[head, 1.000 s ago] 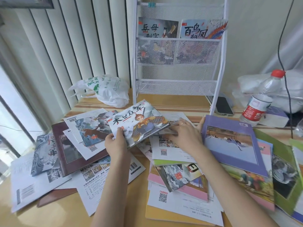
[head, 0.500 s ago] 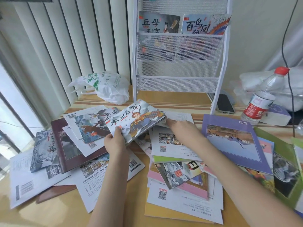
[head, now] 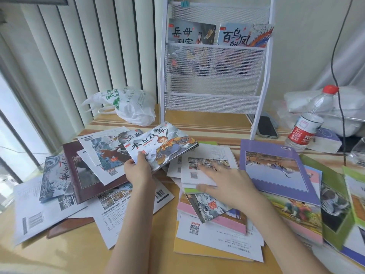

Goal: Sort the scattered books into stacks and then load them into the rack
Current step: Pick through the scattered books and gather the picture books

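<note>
books (head: 199, 240) lie scattered across the wooden table (head: 83, 254), overlapping in loose heaps from the left edge to the right edge. we see bare tabletop only along the near edge and in a strip between the heaps and the rack (head: 214, 84), which stands upright at the back. the rack is white metal mesh with tiered pockets; the upper pocket holds two books upright, the left printed 岳母 (head: 190, 34) and the right printed 百鸟朝凤 (head: 244, 35). the lower pockets show only mesh.

our left hand (head: 138, 173) grips a small stack of thin glossy picture books (head: 164, 147) by its near corner, thumb on top, fingers underneath; the top cover reads 木兰从军 and the stack is lifted and tilted above the pile. our right hand (head: 227, 182) lies palm down with fingers spread wide on a white back cover (head: 207, 167) printed with small pictures; it grips nothing we can make out.

to the right lies a large purple-framed book (head: 276, 169), partly over pink and green ones. to the left lies a maroon book (head: 87, 186) under white back covers bearing barcodes. a qr code (head: 194, 228) shows on a near white cover.

a white plastic bag (head: 130, 105) with green print sits left of the rack. a dark phone (head: 266, 126) lies by the rack's right foot, and a clear bottle (head: 308, 119) with red cap and red label stands further right.
</note>
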Tool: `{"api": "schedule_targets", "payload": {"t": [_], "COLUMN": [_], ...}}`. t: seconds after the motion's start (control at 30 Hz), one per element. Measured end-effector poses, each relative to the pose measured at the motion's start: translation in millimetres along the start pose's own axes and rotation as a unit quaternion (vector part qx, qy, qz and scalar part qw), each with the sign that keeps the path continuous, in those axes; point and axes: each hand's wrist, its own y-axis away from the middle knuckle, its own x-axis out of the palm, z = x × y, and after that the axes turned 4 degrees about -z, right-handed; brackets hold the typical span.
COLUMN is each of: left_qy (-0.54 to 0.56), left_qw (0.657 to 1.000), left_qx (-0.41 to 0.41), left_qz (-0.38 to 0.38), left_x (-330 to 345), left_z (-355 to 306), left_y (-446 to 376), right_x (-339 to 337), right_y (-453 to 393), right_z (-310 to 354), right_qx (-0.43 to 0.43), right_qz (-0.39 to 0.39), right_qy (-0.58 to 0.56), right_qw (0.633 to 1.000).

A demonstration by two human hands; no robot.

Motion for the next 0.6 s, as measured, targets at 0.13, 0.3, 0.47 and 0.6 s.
{"api": "schedule_targets", "payload": {"t": [0.13, 0.3, 0.47, 0.6], "left_qy": [-0.010, -0.038, -0.040, -0.045], "left_qw": [1.000, 0.999, 0.999, 0.999], "left_qx": [0.008, 0.023, 0.025, 0.027], "left_qz": [-0.003, -0.003, 0.002, 0.010], "left_x": [2, 2, 3, 3], "left_z": [-1, 0, 2, 2], "left_y": [4, 3, 1, 3], "right_x": [-1, -9, 3, 11], "right_y": [4, 1, -4, -7], "right_z": [-1, -10, -9, -1], "right_qx": [0.008, 0.009, 0.018, 0.027], "right_qz": [0.038, 0.078, 0.015, -0.021], "right_qy": [-0.033, -0.084, -0.067, -0.067], "right_qw": [0.999, 0.993, 0.997, 0.997]}}
